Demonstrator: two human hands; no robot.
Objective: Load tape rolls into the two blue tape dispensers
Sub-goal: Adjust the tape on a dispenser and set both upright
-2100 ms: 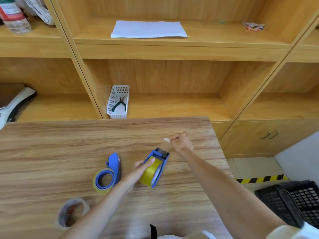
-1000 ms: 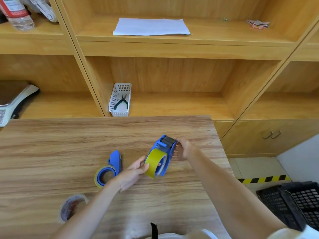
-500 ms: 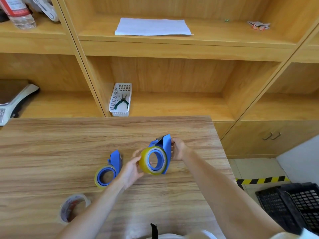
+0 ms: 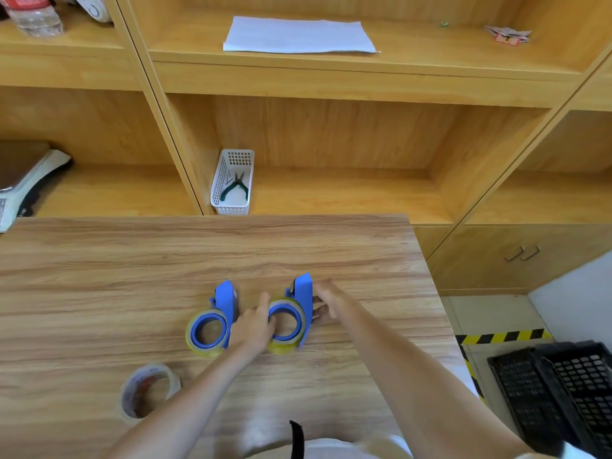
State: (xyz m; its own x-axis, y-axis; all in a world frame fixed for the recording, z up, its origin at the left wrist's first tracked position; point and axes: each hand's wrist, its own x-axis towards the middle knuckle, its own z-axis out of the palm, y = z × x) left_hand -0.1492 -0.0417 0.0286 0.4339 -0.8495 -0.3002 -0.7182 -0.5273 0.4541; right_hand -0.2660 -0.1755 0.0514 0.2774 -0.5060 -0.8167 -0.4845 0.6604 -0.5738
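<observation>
Two blue tape dispensers lie side by side on the wooden table (image 4: 99, 279), each with a yellowish tape roll on its hub. The left dispenser (image 4: 212, 323) lies untouched. The right dispenser (image 4: 296, 314) rests on the table between my hands. My left hand (image 4: 253, 329) grips its roll from the left. My right hand (image 4: 326, 304) holds its blue body from the right, fingers curled against it. A loose clear tape roll (image 4: 147, 394) with a red-printed core lies near the front left.
Wooden shelves stand behind the table. A white basket (image 4: 231, 207) with green pliers sits on the lower shelf, a white sheet (image 4: 298, 36) on the upper one. Black crates (image 4: 553, 389) are on the floor at right, past the table's right edge.
Both hands turned the right dispenser from upright in the air onto its side and lowered it to the table beside the left one. The left dispenser and loose roll stayed put.
</observation>
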